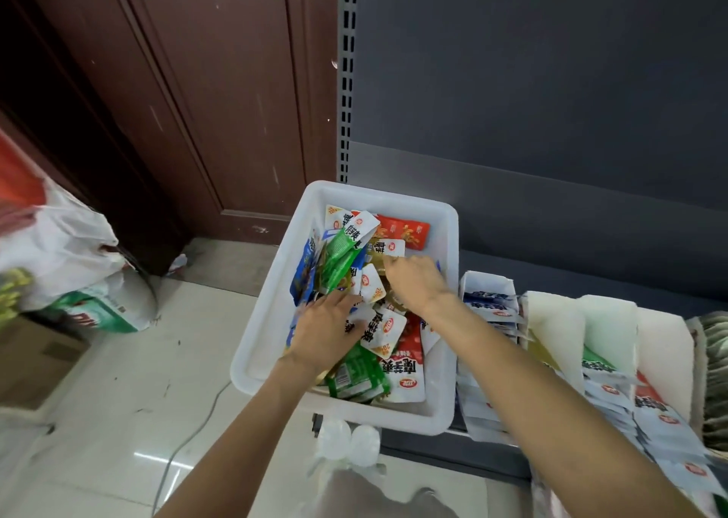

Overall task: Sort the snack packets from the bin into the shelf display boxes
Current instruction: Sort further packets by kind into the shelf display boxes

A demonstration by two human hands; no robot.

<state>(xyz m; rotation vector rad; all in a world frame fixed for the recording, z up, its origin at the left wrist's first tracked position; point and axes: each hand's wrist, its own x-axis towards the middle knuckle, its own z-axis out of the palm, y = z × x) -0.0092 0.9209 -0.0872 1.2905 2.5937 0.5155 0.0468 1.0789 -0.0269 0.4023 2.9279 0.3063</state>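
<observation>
White plastic bin (272, 313) holds glossy packets (402, 364); left hand (327, 330) presses flat, right hand (413, 281) grip unclear.

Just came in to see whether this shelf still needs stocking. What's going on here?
A person is working through a white bin of mixed snack packets that sits at the end of a low shelf. Both hands are down in the pile: the left hand rests on the packets near the middle, and the right hand reaches further back, fingers on a white packet. The display boxes to the right already hold rows of packets, but the bin is still fairly full.
</observation>
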